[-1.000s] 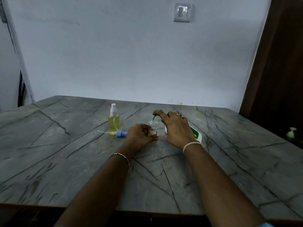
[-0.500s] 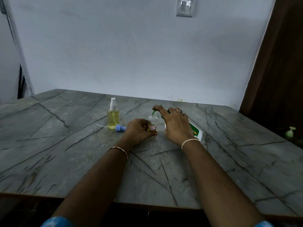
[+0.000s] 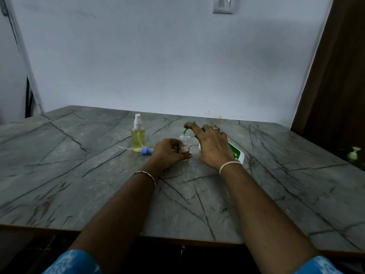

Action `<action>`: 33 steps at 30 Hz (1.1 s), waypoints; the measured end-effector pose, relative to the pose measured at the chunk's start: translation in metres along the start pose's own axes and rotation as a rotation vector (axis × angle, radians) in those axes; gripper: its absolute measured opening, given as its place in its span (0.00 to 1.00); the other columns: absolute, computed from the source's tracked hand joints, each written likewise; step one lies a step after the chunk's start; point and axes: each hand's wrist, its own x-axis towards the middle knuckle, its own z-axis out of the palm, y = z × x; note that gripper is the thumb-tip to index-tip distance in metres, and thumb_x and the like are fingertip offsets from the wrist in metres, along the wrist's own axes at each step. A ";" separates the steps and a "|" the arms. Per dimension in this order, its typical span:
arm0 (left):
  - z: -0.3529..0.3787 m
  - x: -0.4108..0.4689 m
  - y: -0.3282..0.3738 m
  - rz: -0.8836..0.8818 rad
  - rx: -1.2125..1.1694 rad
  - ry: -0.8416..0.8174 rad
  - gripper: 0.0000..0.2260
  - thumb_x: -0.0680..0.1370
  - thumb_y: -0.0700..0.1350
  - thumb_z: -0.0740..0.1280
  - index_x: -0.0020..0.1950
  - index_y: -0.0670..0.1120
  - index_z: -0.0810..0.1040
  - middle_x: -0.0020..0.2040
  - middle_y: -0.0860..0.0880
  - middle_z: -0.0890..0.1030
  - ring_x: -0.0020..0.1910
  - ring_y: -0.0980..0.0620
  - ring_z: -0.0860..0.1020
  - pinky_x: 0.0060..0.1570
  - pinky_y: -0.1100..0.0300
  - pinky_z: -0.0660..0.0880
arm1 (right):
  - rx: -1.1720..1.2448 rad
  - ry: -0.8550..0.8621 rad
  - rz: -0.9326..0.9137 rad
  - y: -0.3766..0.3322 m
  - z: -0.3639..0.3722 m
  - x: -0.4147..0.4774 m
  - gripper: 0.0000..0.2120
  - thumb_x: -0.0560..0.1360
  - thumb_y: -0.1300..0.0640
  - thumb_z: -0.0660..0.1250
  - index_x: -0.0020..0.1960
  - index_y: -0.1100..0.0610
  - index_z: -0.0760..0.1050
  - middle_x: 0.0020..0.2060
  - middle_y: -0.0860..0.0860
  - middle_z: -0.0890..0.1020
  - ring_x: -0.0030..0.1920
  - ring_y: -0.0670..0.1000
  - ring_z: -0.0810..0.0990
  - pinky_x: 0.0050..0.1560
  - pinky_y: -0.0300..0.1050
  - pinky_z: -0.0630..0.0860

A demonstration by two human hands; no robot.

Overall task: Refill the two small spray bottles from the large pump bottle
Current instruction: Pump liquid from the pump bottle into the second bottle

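Note:
My left hand (image 3: 167, 152) grips a small clear bottle (image 3: 184, 144) with an orange label, standing uncapped on the table. My right hand (image 3: 212, 146) lies over the large white pump bottle (image 3: 237, 155), most of which it hides; the forefinger presses the green pump spout (image 3: 186, 131), whose tip sits at the small bottle's mouth. A second small spray bottle (image 3: 138, 136), full of yellow liquid and with a white sprayer on, stands to the left. A blue spray cap (image 3: 147, 150) with its dip tube lies on the table beside it.
The grey marble-pattern table (image 3: 98, 175) runs back to a white wall. A brown door stands at the right. A pale green pump top (image 3: 354, 153) shows beyond the table's right edge.
Both hands keep their hold on the small bottle and the pump. The view has tilted downward, so everything sits a little higher in the frame.

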 end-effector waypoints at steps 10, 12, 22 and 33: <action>0.000 0.001 0.000 0.002 -0.015 -0.013 0.27 0.66 0.53 0.77 0.61 0.46 0.78 0.52 0.49 0.83 0.49 0.55 0.79 0.49 0.65 0.71 | 0.009 0.029 0.026 -0.006 -0.001 0.001 0.34 0.69 0.62 0.70 0.69 0.45 0.60 0.54 0.56 0.76 0.59 0.59 0.73 0.59 0.59 0.72; 0.001 0.001 0.000 0.006 -0.016 -0.007 0.27 0.65 0.54 0.78 0.60 0.46 0.78 0.51 0.49 0.83 0.49 0.54 0.80 0.50 0.65 0.72 | 0.011 0.035 0.024 -0.005 0.000 0.001 0.34 0.69 0.62 0.70 0.69 0.45 0.60 0.54 0.56 0.76 0.59 0.59 0.73 0.59 0.59 0.72; 0.000 0.001 0.000 -0.009 -0.092 -0.011 0.30 0.63 0.55 0.79 0.60 0.45 0.78 0.50 0.49 0.83 0.48 0.54 0.80 0.53 0.62 0.75 | -0.046 0.002 0.013 -0.004 0.001 0.000 0.39 0.71 0.59 0.70 0.74 0.41 0.53 0.59 0.57 0.74 0.63 0.60 0.71 0.63 0.59 0.69; 0.001 0.000 0.001 -0.001 -0.048 0.005 0.28 0.64 0.55 0.78 0.60 0.45 0.79 0.51 0.49 0.83 0.48 0.55 0.79 0.50 0.65 0.72 | -0.054 0.021 0.027 -0.005 0.002 -0.002 0.36 0.71 0.61 0.69 0.72 0.43 0.56 0.58 0.57 0.74 0.62 0.60 0.71 0.61 0.60 0.70</action>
